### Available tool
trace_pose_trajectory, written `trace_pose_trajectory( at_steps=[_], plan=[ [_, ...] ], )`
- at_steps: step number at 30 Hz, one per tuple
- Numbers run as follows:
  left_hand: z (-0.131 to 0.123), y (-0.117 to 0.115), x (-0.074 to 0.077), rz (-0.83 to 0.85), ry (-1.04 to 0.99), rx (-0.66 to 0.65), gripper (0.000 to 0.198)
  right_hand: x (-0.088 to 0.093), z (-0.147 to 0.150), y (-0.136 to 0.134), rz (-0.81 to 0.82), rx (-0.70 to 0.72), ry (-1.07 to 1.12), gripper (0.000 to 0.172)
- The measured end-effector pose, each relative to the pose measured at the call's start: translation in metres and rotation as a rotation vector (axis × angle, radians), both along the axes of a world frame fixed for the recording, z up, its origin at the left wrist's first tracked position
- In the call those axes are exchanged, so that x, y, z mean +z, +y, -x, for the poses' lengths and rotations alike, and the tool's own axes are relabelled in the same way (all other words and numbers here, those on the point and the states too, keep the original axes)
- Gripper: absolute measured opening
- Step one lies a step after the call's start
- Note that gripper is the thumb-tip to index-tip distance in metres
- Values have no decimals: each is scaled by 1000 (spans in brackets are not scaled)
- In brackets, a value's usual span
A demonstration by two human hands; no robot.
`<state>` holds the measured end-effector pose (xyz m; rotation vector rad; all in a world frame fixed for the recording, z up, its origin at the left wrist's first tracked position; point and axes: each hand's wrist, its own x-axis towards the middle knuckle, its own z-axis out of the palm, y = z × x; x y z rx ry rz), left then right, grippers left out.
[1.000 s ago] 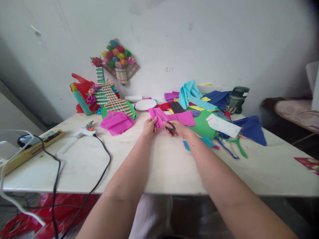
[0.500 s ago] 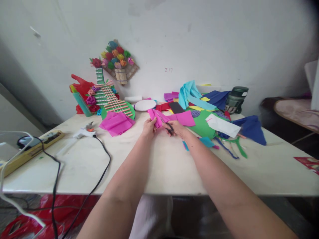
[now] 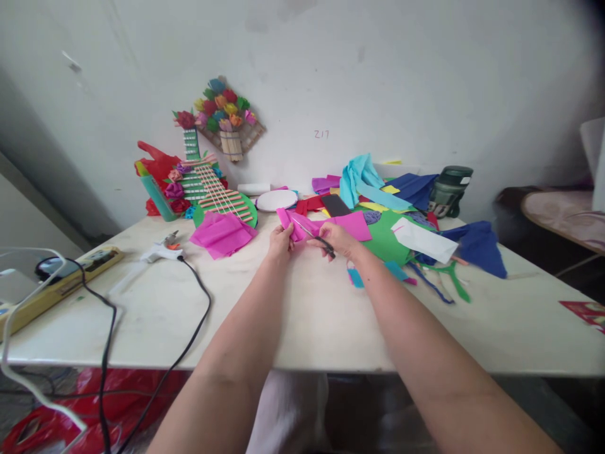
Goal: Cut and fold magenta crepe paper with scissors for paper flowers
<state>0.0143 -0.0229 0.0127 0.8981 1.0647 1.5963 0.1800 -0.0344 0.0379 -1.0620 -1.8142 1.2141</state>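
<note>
My left hand [image 3: 280, 243] pinches the near end of a folded pink paper strip [image 3: 293, 224] just above the white table [image 3: 307, 315]. My right hand [image 3: 336, 241] is closed round black-handled scissors [image 3: 316, 238], whose blades lie against the pink strip beside my left fingers. More of the pink paper [image 3: 352, 225] spreads to the right behind my right hand.
A crumpled pink sheet [image 3: 221, 233], a paper guitar craft [image 3: 212, 189], a white glue gun [image 3: 158, 252] with a black cable [image 3: 193, 328], a heap of coloured paper scraps [image 3: 401, 214], a dark green jar [image 3: 449, 189] and a paper flower basket [image 3: 224, 120] on the wall.
The scissors have tilted flatter and slid a little left along the pink strip. My left hand kept its pinch and hardly moved.
</note>
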Motion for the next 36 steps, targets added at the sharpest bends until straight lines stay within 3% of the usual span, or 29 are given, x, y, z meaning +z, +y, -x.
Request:
trace_pose_trajectory(
  at_steps=[6, 12, 17, 22, 36],
  plan=[
    [-1, -2, 3, -25, 48, -17, 21, 18, -22, -6, 44, 164, -34, 34],
    [-1, -6, 9, -16, 43, -25, 20, 26, -54, -10, 120, 351, -52, 33],
    [-2, -3, 5, -52, -37, -103, 24, 25, -68, -9, 163, 285, 79, 34],
    [-3, 2, -1, -96, -181, -186, 23, 20, -58, -6, 194, 235, 111, 34],
    [-3, -4, 6, -104, -297, -186, 13, 16, -47, -3, 253, 250, 63, 36]
  ],
)
